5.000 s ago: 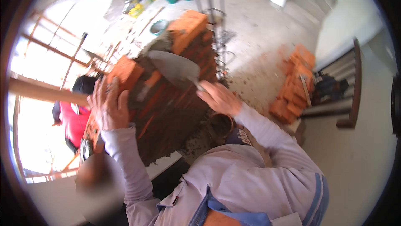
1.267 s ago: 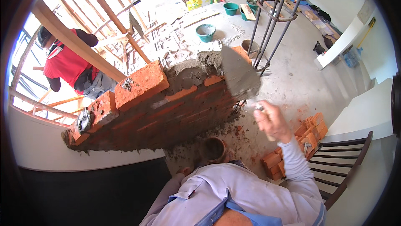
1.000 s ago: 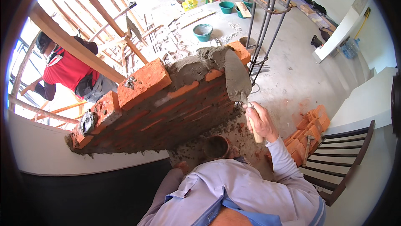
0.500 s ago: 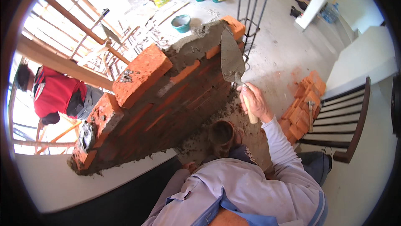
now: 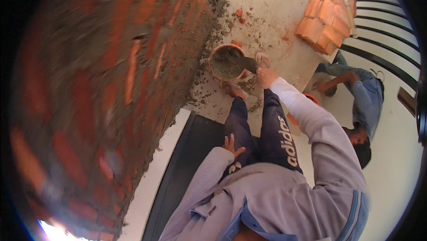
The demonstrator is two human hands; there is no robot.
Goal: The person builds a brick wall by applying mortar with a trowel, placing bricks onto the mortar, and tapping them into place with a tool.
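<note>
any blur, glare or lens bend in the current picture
Head view: the brick wall at left is smeared; glare whitens patches at bottom left and top; the railing at right curves, likely fisheye distortion; the bucket looks fairly clear.

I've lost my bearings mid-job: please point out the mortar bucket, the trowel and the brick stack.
Mortar bucket (image 5: pixel 226 45): head view, on its rim, the side farthest from the person.
Trowel (image 5: pixel 247 64): head view, on the blade.
Brick stack (image 5: pixel 325 15): head view, around the middle of the stacked bricks.
</note>
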